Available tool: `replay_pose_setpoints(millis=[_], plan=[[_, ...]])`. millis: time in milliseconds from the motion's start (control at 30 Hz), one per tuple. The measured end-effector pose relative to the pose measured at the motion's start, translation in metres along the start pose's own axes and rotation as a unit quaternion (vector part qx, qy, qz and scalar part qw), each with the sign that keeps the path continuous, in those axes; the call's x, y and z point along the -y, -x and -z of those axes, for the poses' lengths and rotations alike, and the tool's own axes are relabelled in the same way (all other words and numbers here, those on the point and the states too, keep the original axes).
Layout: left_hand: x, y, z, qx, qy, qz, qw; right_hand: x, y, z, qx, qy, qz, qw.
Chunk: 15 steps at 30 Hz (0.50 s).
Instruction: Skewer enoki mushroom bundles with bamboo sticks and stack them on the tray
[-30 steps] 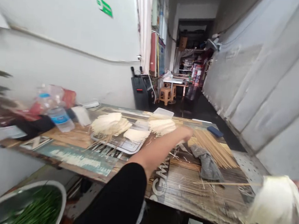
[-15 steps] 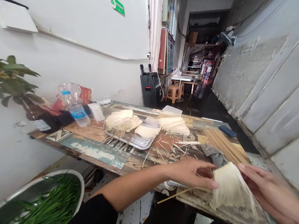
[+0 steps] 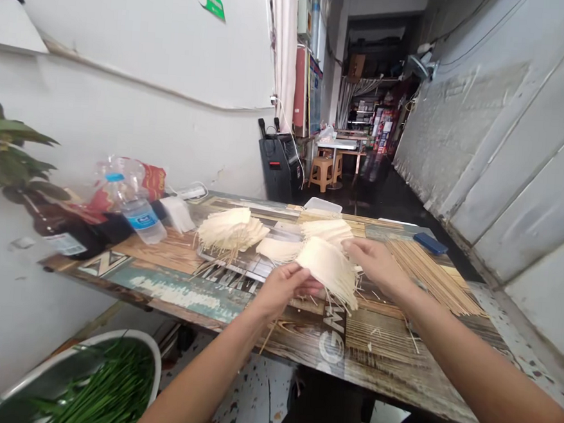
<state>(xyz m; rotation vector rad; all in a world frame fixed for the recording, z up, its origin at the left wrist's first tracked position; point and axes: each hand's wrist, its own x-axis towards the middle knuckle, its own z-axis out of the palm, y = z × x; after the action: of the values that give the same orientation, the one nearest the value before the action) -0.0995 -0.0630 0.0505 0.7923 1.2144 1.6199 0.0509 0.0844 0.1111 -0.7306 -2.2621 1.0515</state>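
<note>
My left hand (image 3: 283, 289) pinches the lower left edge of a pale fringed sheet (image 3: 329, 266), with thin strands hanging along its lower right side. A thin bamboo skewer (image 3: 267, 337) sticks out below that hand. At the sheet's upper right edge, my right hand (image 3: 368, 259) has its fingers closed on it. The sheet hangs above the table's middle. Behind it lies a similar pale bundle (image 3: 324, 228), partly covered. To the left, a larger pale stack (image 3: 230, 230) and a smaller bundle (image 3: 277, 250) rest on a tray (image 3: 253, 271), skewer ends jutting from the stack.
Loose bamboo skewers (image 3: 434, 277) lie on the right of the patterned table (image 3: 174, 294), near a dark blue box (image 3: 429, 243). A water bottle (image 3: 141, 218), a brown bottle (image 3: 63, 231) and a plant stand left. A metal basin (image 3: 158, 364) of green stalks sits below.
Both hands have carried the pale sheet from the table's right front toward its middle. A second ago, my left arm reached across the table while the sheet was at the far right.
</note>
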Motion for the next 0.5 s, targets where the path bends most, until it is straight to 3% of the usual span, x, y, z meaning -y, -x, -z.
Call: replay_pose_setpoints(millis=[133, 267, 367, 500], plan=[[-0.008, -0.020, 0.047, -0.107, 0.030, -0.008, 0.994, -0.019, 0.016, -0.004, -0.001, 0.019, -0.020, 1.000], [-0.010, -0.038, 0.083, -0.185, 0.030, 0.013, 0.982, -0.042, 0.041, 0.006, 0.002, 0.034, -0.063, 0.997], [-0.009, -0.048, 0.096, -0.217, -0.001, 0.050, 0.975, -0.057, 0.058, 0.018, 0.005, 0.050, -0.087, 0.995], [-0.008, -0.052, 0.097, -0.250, -0.078, 0.081, 0.962, -0.080, 0.072, 0.042, -0.014, 0.107, -0.101, 0.989]])
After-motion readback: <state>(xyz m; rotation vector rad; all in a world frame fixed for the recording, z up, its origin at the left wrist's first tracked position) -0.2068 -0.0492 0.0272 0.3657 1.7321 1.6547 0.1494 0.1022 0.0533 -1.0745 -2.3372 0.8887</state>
